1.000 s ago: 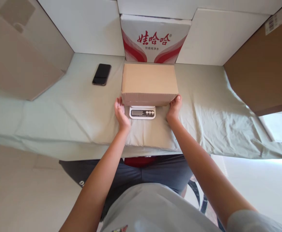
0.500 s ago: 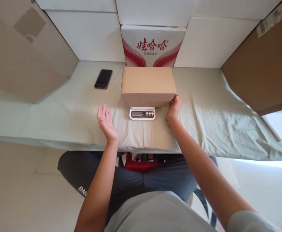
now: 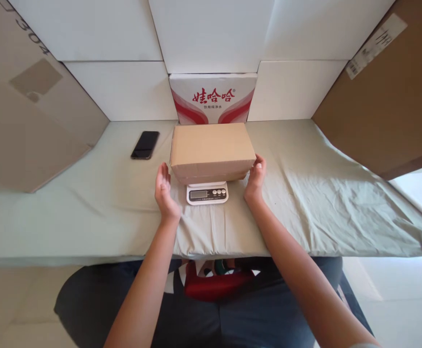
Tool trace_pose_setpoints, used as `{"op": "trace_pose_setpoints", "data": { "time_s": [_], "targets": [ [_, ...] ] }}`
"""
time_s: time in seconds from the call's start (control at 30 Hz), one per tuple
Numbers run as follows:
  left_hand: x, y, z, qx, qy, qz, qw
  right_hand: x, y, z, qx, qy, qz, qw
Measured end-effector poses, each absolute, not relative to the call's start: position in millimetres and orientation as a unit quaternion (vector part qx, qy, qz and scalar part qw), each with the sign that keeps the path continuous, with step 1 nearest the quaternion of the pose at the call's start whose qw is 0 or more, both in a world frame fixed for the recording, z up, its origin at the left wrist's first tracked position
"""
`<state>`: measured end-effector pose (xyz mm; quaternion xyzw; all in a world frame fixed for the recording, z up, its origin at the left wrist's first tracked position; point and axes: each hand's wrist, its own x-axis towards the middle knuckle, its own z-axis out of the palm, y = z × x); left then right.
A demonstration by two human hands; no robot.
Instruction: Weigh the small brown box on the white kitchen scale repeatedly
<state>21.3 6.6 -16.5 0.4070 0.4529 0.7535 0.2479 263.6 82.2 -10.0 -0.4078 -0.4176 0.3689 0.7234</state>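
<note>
A plain brown cardboard box (image 3: 213, 145) rests on a small white kitchen scale (image 3: 207, 194), slightly turned, and covers the scale's platform. The scale's display and its buttons show in front. My left hand (image 3: 165, 192) is open on the left of the box, palm turned toward it, with a small gap at the near-left corner. On the other side, my right hand (image 3: 255, 180) lies against the box's right side near its front corner, fingers extended along it and partly hidden.
Left of the box, a black phone (image 3: 145, 145) lies on the cloth-covered table (image 3: 88, 217). A white and red carton (image 3: 213, 99) stands behind it, against white boxes (image 3: 211, 36). Large brown cartons flank the table at left (image 3: 33, 121) and right (image 3: 388, 96).
My left hand has moved in closer to the box's left side. My right hand stays at the right side, its fingers straighter. The view has tilted up a little.
</note>
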Motion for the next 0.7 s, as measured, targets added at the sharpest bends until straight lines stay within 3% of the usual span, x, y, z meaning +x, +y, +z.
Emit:
{"op": "trace_pose_setpoints", "data": {
  "time_s": [0.3, 0.5, 0.7],
  "targets": [
    [27.6, -3.3, -10.8, 0.443, 0.452, 0.733, 0.251, 260.1, 63.1, -3.5, -0.378, -0.476, 0.352, 0.712],
    [32.4, -10.7, -5.5, 0.437, 0.45, 0.731, 0.267, 259.1, 39.9, 12.9, -0.391, -0.543, 0.351, 0.655],
    [37.2, -16.3, -7.5, 0.423, 0.474, 0.716, 0.29, 249.3, 28.6, 16.1, -0.37, -0.525, 0.404, 0.651]
  ]
}}
